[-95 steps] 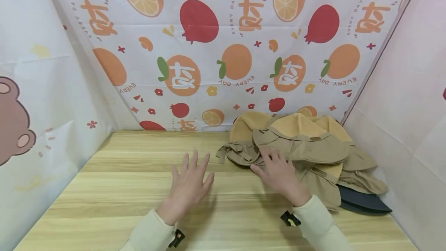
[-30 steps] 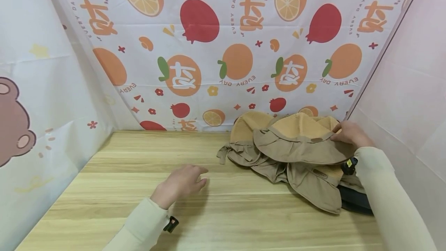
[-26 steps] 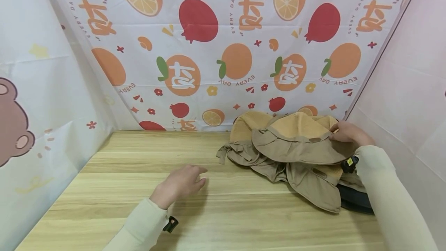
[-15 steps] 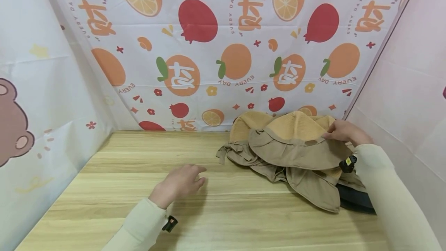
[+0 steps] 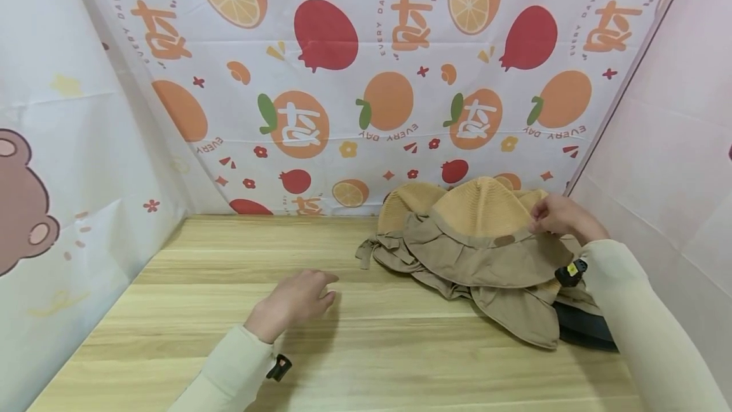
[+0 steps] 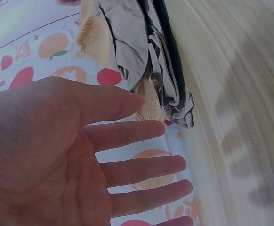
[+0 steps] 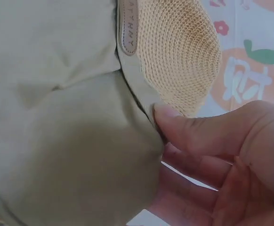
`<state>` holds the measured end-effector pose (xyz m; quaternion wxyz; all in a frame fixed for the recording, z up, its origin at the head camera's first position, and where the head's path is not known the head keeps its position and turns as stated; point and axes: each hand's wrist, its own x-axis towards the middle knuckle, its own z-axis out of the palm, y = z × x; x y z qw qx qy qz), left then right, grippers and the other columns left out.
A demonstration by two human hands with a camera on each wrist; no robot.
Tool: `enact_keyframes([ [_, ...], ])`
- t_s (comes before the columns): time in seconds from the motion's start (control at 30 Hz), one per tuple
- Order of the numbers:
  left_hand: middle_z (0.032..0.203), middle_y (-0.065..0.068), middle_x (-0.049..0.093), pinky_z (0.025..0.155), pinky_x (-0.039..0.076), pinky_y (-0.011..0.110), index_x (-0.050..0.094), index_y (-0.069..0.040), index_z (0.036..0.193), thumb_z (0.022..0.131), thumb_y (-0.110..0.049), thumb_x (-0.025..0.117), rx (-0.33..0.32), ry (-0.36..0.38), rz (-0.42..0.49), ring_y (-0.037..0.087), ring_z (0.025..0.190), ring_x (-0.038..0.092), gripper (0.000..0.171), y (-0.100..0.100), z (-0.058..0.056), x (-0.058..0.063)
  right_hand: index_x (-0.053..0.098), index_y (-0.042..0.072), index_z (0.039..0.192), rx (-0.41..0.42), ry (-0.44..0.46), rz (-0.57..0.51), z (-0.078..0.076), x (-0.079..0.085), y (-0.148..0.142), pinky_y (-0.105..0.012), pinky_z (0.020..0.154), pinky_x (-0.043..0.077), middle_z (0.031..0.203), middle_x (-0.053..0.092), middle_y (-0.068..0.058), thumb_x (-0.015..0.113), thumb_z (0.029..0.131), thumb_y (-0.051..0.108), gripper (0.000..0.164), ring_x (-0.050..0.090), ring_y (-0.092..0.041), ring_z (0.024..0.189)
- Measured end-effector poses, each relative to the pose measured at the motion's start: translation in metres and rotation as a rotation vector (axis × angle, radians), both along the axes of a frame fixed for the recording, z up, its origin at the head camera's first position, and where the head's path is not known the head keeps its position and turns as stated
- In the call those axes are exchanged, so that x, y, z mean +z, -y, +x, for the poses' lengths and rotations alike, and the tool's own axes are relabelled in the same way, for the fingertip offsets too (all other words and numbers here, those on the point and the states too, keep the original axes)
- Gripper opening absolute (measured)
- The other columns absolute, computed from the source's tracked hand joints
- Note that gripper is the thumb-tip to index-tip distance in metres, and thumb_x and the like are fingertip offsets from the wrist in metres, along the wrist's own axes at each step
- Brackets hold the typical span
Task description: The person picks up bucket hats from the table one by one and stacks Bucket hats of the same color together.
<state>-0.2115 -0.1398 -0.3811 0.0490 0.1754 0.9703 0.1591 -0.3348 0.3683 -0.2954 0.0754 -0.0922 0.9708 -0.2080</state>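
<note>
A sun hat (image 5: 483, 208) with a straw-coloured knitted crown and a khaki cloth brim lies on top of a pile of similar hats. My right hand (image 5: 563, 216) pinches its right side, where crown and brim join. In the right wrist view the thumb presses on the brim's band near a stitched brown label (image 7: 129, 26), with the fingers behind the cloth. My left hand (image 5: 294, 304) hovers over the table left of the pile. Its fingers are extended and apart in the left wrist view, and nothing is in it.
Under the top hat lie more khaki hats (image 5: 517, 316), one with a tied bow (image 5: 394, 248) at the left. A dark brim (image 5: 583, 326) sticks out at the lower right. Fruit-printed cloth (image 5: 343, 113) hangs behind the wooden table (image 5: 217, 310), and a pale sheet (image 5: 675, 177) stands close on the right.
My right hand went from the pile's front left to the top hat's right side and took hold. The hat has since lifted and shifted slightly left and forward. My left hand drew back, then stayed still.
</note>
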Motion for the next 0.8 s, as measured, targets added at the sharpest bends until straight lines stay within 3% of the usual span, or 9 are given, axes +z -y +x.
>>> enact_keyframes([
  [0.1,0.137,0.017,0.068,0.094,0.056,0.059,0.066,-0.003,0.136,0.100,-0.019,0.066,0.003,0.003,0.003,0.041,0.126,0.064,0.039,0.000,0.000,0.000,0.063,-0.004,0.097,0.012,-0.027,-0.021,0.003,0.001,0.002,-0.028,0.060,0.048,0.079,0.061,-0.003,0.077,0.090,0.010,0.020,0.054,-0.015,0.073],
  [0.33,0.137,0.018,0.068,0.101,0.053,0.060,0.065,-0.004,0.137,0.101,-0.020,0.065,0.002,-0.011,-0.004,0.041,0.127,0.063,0.040,0.000,0.000,0.003,0.066,-0.005,0.103,0.082,-0.185,-0.080,0.017,0.012,0.013,-0.026,0.068,0.051,0.100,0.074,-0.023,0.076,0.092,0.007,0.019,0.067,-0.016,0.088],
  [0.53,0.134,0.019,0.069,0.088,0.057,0.053,0.058,-0.003,0.144,0.101,-0.020,0.064,0.004,-0.009,-0.001,0.036,0.117,0.068,0.046,0.000,-0.002,0.005,0.072,-0.003,0.109,0.127,-0.286,-0.076,0.033,0.026,0.032,-0.017,0.074,0.048,0.097,0.079,-0.019,0.075,0.093,0.006,0.018,0.068,-0.007,0.085],
  [0.8,0.145,0.021,0.061,0.107,0.050,0.058,0.045,-0.004,0.154,0.103,-0.023,0.062,0.004,-0.035,0.031,0.040,0.133,0.060,0.057,0.001,-0.006,0.012,0.075,0.002,0.108,0.177,-0.376,-0.073,0.058,0.048,0.076,-0.021,0.075,0.049,0.096,0.080,-0.013,0.075,0.092,0.006,0.016,0.070,-0.011,0.087],
])
